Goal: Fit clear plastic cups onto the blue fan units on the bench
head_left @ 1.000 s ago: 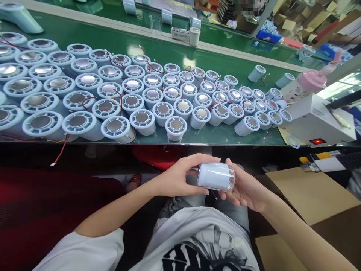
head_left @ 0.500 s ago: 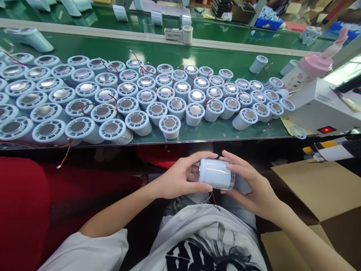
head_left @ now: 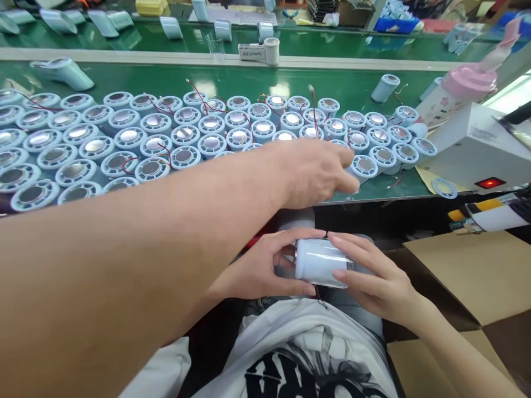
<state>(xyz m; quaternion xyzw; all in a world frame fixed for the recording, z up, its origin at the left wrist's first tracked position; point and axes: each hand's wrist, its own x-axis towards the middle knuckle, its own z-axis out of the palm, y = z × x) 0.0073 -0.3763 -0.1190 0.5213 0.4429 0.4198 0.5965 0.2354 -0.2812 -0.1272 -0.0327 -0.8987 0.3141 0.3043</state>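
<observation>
Above my lap, a light blue cylindrical housing (head_left: 319,258) with a clear outer sleeve lies on its side between my two hands. My left hand (head_left: 269,268) is closed round its left end, thumb below and fingers above. On the right end rest the fingers of my right hand (head_left: 375,271), gripping the clear sleeve. A thin dark red wire (head_left: 320,298) hangs beneath the housing. Beyond my hands, many similar blue housings (head_left: 185,157) with round metal centres stand in rows on the green bench, some with red wires sticking up.
Another person's arm (head_left: 166,249) reaches across from the left, its hand (head_left: 319,171) over the front housings. At right are a grey box with a red-lit switch (head_left: 489,182), a pink-lidded bottle (head_left: 468,83), a screwdriver-like tool (head_left: 489,218) and an open cardboard box (head_left: 468,271).
Another person's arm has come in from the left over the bench, covering part of the housings and my left forearm. My hands still hold the housing, with my right fingers slightly shifted.
</observation>
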